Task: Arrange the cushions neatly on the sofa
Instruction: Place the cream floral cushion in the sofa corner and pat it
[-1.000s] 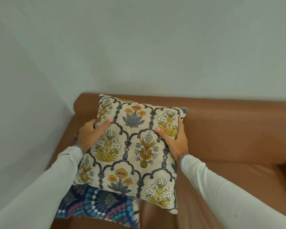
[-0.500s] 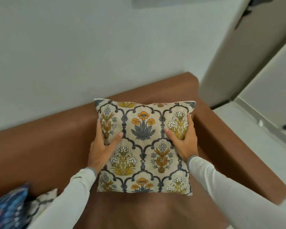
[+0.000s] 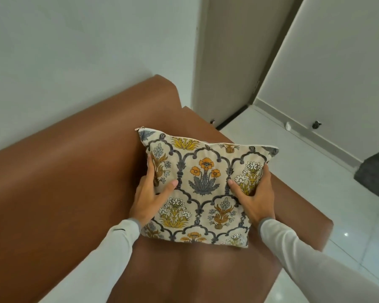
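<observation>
A cream cushion printed with orange and yellow flowers and grey arches stands at the right end of the brown leather sofa, in the corner by the armrest. My left hand grips its left edge, thumb on the front. On the other side my right hand holds the right edge the same way. The cushion's zip edge is uppermost and its lower edge is near the seat. No other cushion is in view.
The sofa's right armrest runs just behind the cushion. Beyond it lie a glossy white tiled floor, a beige door panel and a dark mat at the right edge. A white wall stands behind the backrest.
Both hands carried the floral cushion from the sofa's left end, where a blue patterned cushion lay, to the right end by the armrest. The blue cushion has left the view.
</observation>
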A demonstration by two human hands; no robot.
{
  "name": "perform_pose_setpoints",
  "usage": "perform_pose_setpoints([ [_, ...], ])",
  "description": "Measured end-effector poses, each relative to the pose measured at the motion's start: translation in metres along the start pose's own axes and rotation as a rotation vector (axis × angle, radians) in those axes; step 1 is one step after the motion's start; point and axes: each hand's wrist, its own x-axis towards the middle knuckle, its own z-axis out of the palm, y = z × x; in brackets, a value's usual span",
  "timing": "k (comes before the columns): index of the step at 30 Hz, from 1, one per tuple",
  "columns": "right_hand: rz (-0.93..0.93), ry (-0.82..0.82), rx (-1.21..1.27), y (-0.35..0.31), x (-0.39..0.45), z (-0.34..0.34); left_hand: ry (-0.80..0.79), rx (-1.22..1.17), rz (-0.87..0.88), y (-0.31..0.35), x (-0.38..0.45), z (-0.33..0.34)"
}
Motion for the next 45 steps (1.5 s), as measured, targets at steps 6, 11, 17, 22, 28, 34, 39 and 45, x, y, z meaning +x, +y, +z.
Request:
perform_pose_setpoints([
  [6, -0.021, 0.005, -0.031, 0.026, 0.016, 0.001, 0.008, 0.054, 0.02, -0.016, 0.03, 0.028],
  [11, -0.014, 0.018, -0.003, 0.029, 0.02, 0.015, 0.042, 0.105, 0.056, -0.02, 0.034, 0.022],
  [17, -0.032, -0.018, 0.011, 0.025, 0.016, 0.027, 0.11, 0.143, 0.076, -0.025, 0.018, 0.008],
  [22, -0.121, -0.044, -0.191, 0.024, 0.016, 0.014, 0.014, 0.252, 0.04, -0.017, 0.016, 0.013],
  [28, -0.467, 0.057, -0.788, -0.011, 0.028, 0.008, 0.237, 0.921, 0.436, 0.013, 0.02, 0.003],
  [34, -0.641, -0.147, -1.034, -0.019, 0.027, 0.029, 0.058, 1.168, 0.524, 0.02, 0.039, 0.013],
  [39, -0.631, -0.194, -1.15, -0.041, 0.029, 0.021, 0.088, 1.224, 0.482, 0.039, 0.025, 0.007],
  [45, -0.678, -0.184, -1.132, -0.124, 0.013, 0.009, 0.22, 1.22, 0.465, 0.092, -0.021, -0.055],
])
